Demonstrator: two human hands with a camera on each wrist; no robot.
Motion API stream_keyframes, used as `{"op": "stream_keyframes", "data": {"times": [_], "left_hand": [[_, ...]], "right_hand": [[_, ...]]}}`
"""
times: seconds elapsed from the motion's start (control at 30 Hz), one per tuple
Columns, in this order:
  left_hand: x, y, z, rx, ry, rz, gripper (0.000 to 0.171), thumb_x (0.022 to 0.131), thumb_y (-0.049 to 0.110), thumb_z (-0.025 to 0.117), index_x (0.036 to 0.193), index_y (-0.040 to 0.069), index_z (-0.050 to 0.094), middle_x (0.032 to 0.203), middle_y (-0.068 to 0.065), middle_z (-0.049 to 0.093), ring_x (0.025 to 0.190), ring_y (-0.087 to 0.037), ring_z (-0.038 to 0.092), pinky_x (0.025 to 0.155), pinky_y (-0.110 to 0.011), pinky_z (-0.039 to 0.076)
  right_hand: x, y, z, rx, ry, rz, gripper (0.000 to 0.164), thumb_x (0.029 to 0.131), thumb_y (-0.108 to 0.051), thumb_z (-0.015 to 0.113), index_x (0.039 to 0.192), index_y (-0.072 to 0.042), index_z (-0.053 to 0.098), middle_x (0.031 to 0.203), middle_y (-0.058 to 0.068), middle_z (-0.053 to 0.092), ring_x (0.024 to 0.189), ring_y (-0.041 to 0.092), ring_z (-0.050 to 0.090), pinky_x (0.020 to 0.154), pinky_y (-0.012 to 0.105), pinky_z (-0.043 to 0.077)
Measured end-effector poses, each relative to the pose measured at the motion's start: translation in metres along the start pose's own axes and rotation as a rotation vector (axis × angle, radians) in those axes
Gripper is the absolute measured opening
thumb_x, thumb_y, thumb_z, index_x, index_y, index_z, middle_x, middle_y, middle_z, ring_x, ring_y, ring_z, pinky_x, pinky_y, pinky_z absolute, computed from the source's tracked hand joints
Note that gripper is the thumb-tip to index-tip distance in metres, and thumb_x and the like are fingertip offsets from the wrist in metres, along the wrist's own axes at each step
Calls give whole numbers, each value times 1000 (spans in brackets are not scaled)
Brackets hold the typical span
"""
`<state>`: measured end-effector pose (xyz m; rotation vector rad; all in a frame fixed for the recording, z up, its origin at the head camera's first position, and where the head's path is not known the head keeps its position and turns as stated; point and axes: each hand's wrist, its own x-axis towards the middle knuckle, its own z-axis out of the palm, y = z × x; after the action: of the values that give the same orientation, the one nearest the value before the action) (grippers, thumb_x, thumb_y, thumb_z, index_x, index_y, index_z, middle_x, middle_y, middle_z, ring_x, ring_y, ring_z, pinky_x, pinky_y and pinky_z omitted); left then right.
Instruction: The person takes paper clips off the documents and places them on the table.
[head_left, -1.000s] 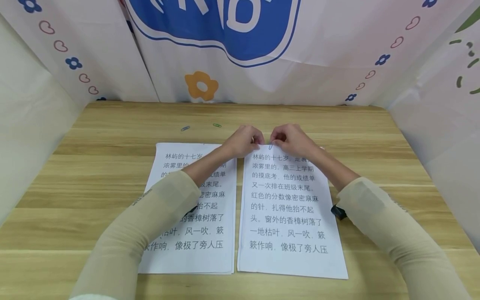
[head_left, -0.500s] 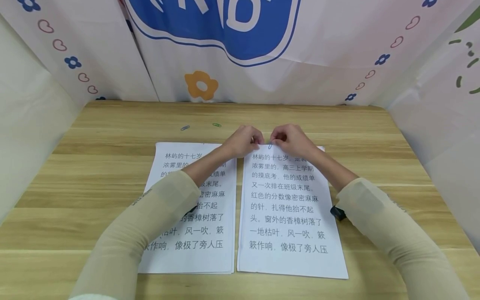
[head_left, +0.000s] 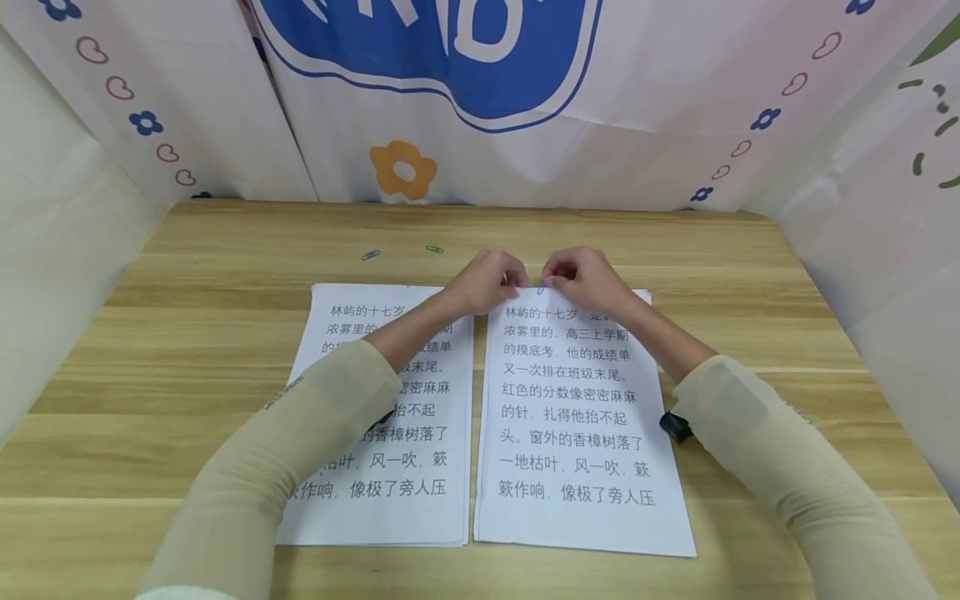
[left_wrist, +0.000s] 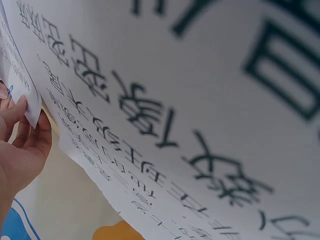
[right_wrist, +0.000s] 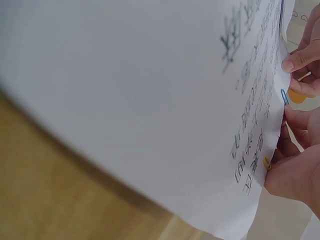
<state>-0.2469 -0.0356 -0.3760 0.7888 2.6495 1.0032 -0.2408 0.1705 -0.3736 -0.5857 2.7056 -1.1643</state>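
Observation:
Two stacks of printed paper lie side by side on the table. At the top left corner of the right stack (head_left: 570, 533), my left hand (head_left: 489, 282) pinches the sheets between thumb and fingers, seen also in the left wrist view. Just beside it my right hand (head_left: 588, 279) pinches a blue paper clip (right_wrist: 284, 97) that sits over the stack's top edge. A yellow paper clip (right_wrist: 266, 162) shows on the same edge by the right palm in the right wrist view. My left forearm crosses above the left stack (head_left: 375, 529) and hides part of its text.
A loose blue paper clip (head_left: 371, 255) and a green paper clip (head_left: 434, 249) lie on the wooden table (head_left: 187, 333) behind the left stack. White printed cloth (head_left: 637, 150) hangs along the table's back edge, with pale walls on both sides.

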Motion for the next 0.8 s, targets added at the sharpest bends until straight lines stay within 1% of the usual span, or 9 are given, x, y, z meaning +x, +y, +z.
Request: {"op": "stream_keyframes", "data": {"times": [0.17,0.37,0.8], "left_hand": [[0,0,0,0,0,-1,16,96,-9,64,100,0,76,96,-12,71,90,-22,62,79,-28,51],[-2,1,-1,0,-2,1,16,96,-9,64,100,0,76,97,-12,72,91,-23,63,82,-28,52],[-1,0,1,13,-4,5,16,97,-9,64,100,1,76,96,-12,71,91,-23,62,82,-28,51]], "right_hand": [[0,1,0,5,-3,-8,10,100,-1,63,98,2,73,90,14,67,79,23,57,69,25,45],[1,3,0,-28,-21,-46,10,99,0,63,99,2,73,91,14,69,79,23,59,69,23,48],[0,2,0,-27,-21,-74,11,98,2,63,98,2,74,87,14,69,77,23,60,67,22,48]]}}
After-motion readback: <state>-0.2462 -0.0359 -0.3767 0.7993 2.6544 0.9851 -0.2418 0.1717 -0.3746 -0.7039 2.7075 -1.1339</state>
